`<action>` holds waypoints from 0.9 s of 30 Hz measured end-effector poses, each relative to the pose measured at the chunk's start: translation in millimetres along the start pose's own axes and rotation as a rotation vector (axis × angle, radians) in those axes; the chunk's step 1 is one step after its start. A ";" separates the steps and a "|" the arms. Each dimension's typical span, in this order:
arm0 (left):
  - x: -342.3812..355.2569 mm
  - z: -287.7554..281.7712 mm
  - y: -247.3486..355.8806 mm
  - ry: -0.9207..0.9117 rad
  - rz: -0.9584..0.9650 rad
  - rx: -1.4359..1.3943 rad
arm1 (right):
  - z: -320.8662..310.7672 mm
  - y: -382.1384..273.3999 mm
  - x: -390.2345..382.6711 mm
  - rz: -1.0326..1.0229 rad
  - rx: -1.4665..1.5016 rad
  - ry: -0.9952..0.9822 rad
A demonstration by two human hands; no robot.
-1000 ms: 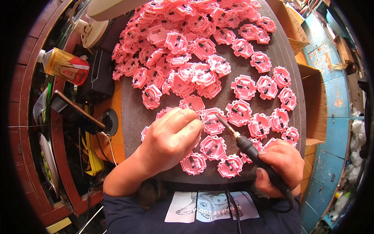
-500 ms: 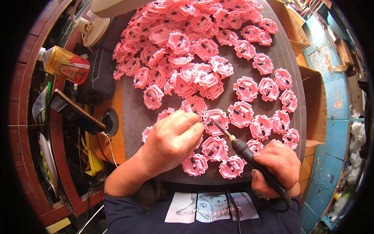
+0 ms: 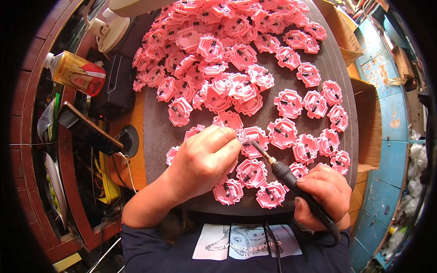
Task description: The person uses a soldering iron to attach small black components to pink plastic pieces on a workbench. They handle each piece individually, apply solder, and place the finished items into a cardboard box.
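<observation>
My right hand (image 3: 324, 193) is wrapped round the black handle of a soldering iron (image 3: 291, 177). Its metal tip rests on or just over a small black component inside a pink plastic housing (image 3: 256, 133). At the left edge of that housing, my left hand (image 3: 207, 159) has its thumb and fingers pinched together. Whatever is between those fingertips is hidden or too thin to make out. Another housing (image 3: 251, 173) lies just nearer, and one more (image 3: 228, 191) sits below my left fingers. Each carries a small black part.
A large heap of the same pink housings (image 3: 205, 50) covers the far side of the dark work board (image 3: 159, 136), with several more spread along its right. At the left are a propped phone (image 3: 88, 129), a drink bottle (image 3: 77, 74) and cables. Cardboard boxes (image 3: 368, 123) stand at the right.
Both hands stay at the same housing. My left hand has shifted very slightly to the right and up, and the iron's tip remains at nearly the same spot.
</observation>
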State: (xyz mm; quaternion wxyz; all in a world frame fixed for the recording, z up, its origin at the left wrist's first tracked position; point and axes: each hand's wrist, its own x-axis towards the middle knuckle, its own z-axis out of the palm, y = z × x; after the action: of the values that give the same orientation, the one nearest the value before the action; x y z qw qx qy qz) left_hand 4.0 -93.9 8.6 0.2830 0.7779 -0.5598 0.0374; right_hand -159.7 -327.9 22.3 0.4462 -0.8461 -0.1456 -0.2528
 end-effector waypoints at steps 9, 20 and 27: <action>1.5 -2.5 1.6 0.006 -0.004 0.016 | 0.3 -0.2 -0.8 0.005 -0.001 0.017; -2.5 -30.6 12.3 0.110 -0.052 -0.051 | -0.7 -1.3 -4.0 0.024 -0.017 0.041; -9.6 -93.3 46.4 0.243 -0.090 0.258 | -6.1 -2.5 -8.6 0.057 -0.043 0.089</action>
State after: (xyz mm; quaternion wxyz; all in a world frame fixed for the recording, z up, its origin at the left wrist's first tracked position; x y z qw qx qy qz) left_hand -16.7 -50.7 101.6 0.2482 0.8217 -0.4766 0.1899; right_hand -169.9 -331.8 22.1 0.4410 -0.8471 -0.0957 -0.2806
